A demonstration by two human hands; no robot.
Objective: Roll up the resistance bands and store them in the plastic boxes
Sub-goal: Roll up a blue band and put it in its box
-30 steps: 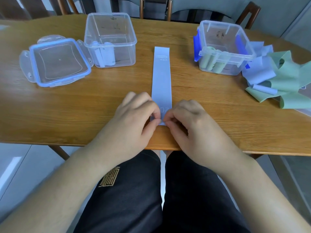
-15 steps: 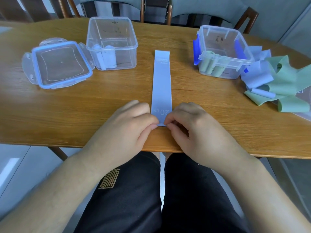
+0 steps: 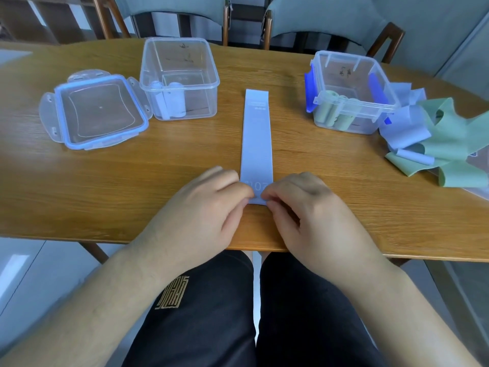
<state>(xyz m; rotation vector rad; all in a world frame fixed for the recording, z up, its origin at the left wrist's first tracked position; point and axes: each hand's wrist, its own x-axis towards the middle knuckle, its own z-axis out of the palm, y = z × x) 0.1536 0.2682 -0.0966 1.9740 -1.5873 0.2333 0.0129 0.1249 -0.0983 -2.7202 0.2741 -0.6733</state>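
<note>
Pinching the near end of a pale blue band (image 3: 256, 139), the left hand (image 3: 209, 207) and right hand (image 3: 304, 210) are meeting at the front edge of a wooden table (image 3: 105, 186), with fingers curled on the band's corners. The band is lying flat and straight, stretching away from the person between two clear boxes. The left box (image 3: 180, 75) is standing open and holding pale rolls (image 3: 172, 102), with its lid (image 3: 98, 112) lying just beside it. The right box (image 3: 352, 94), fitted with blue clasps, is holding green rolls (image 3: 336, 112). A loose pile of blue and green bands (image 3: 444, 139) is lying just beside it on the right.
</note>
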